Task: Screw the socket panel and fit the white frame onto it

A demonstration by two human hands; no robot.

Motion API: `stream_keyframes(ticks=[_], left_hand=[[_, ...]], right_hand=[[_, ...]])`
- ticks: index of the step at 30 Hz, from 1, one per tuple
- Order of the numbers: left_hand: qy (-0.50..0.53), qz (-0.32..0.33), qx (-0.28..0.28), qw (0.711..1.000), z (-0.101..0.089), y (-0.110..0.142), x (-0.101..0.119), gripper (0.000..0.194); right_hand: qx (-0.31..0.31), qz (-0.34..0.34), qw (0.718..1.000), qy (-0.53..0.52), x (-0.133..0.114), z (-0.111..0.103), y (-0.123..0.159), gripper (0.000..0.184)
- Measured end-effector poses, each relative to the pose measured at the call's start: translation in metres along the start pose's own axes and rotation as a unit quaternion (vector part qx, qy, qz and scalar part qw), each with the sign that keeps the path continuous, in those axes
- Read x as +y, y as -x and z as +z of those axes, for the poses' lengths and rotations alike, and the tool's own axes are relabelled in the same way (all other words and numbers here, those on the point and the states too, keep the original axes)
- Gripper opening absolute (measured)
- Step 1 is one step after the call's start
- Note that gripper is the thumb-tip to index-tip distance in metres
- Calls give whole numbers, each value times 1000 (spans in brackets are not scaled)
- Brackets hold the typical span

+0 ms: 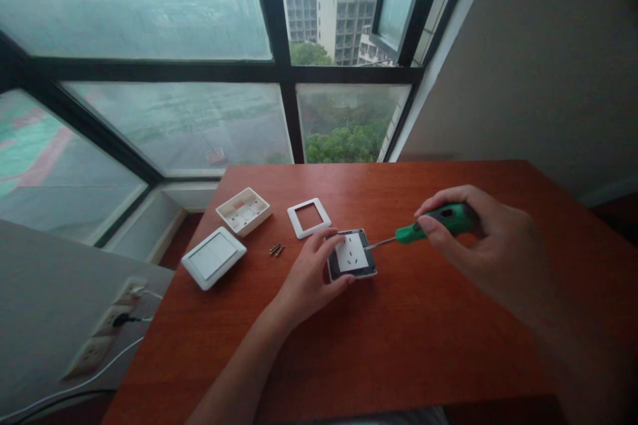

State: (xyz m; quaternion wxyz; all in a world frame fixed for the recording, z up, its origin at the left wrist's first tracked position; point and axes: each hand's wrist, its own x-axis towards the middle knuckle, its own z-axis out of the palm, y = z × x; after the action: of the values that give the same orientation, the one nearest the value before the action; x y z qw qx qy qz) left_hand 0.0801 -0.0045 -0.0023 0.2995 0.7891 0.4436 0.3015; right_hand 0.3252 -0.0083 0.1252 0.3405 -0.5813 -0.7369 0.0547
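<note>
A wall socket (352, 257) with a white face and a dark surround lies on the table. My left hand (315, 267) grips it from the left, thumb at the near edge and fingers over the far side. In my right hand (478, 232) is a screwdriver (409, 233) with a green and black handle, held nearly level. Its tip meets the right side of the socket's face; whether a screw sits under it is too small to tell. Just beyond the socket lies a white cover frame (309, 218) with an open middle.
Left of my hands are several screws (277, 250), a white switch panel (214, 257) and a cream mounting box (244, 211) on the reddish wooden table (399, 345). Windows (174, 119) stand behind. Wall outlets (112, 320) with plugged-in cables are at lower left.
</note>
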Motion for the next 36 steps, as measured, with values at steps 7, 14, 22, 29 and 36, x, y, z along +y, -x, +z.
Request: stream_keyframes(ticks=[7,14,22,29,36], left_hand=[[-2,3,2,1000,0,0,0,58],[0,7,2,1000,-1,-1,-1,57],[1,-1,-4,1000,-2,-1,-1,57],[22,9,-3,1000,-3,-1,-1,54],[30,15,-1,999,-4,-1,-2,55]], right_hand=[[-6,-27,1000,13,-2,7,2,14],[-20,-71,996,39,-10,16,-19,23],[-69,-72,975,200,-29,16,-43,28],[-89,-71,963,243,-37,14,-40,30],[-106,-86,969,205,-39,13,-37,28]])
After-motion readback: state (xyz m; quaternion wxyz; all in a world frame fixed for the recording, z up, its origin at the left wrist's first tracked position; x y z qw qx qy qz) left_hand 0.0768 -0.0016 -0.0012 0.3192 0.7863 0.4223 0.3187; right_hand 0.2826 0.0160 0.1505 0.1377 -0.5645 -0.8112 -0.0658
